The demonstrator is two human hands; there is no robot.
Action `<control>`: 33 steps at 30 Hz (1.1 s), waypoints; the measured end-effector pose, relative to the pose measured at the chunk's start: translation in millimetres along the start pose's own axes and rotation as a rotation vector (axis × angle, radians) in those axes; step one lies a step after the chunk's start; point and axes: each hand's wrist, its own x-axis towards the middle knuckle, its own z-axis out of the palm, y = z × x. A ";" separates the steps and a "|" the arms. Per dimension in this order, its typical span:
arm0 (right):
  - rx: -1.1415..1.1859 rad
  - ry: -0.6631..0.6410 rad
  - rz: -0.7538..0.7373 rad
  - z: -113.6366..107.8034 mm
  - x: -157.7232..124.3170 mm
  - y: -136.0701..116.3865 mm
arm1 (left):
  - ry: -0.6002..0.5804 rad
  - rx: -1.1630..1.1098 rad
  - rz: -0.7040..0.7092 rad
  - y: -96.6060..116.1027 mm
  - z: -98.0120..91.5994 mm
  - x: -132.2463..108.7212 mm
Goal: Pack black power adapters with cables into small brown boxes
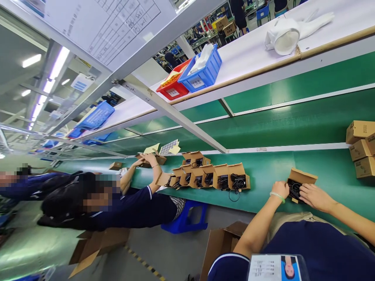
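In the lower right of the frame, the left hand (pixel 280 190) grips the near-left side of an open carton (pixel 303 175), while the right hand (pixel 315 195) lays its fingers over the black cable (pixel 294 188) inside — whether they pinch it, I cannot tell. At centre, more cartons (pixel 221 170) with black cables stand open on the green bench (pixel 269 168) — beyond, at upper centre, a blue bin (pixel 212 70) sits on a white shelf (pixel 249 54).

So there's one small open box (pixel 303 175) up close, at least six more open boxes (pixel 221 170) bunched on the desk (pixel 269 164), plus one red bin (pixel 179 91), one blue bin (pixel 210 74) beside it, and one blue stool (pixel 189 225).
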 end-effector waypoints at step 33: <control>0.622 -0.009 0.697 3.5 7.9 5.3 | 0.053 -0.666 -0.270 -34.1 29.5 5.7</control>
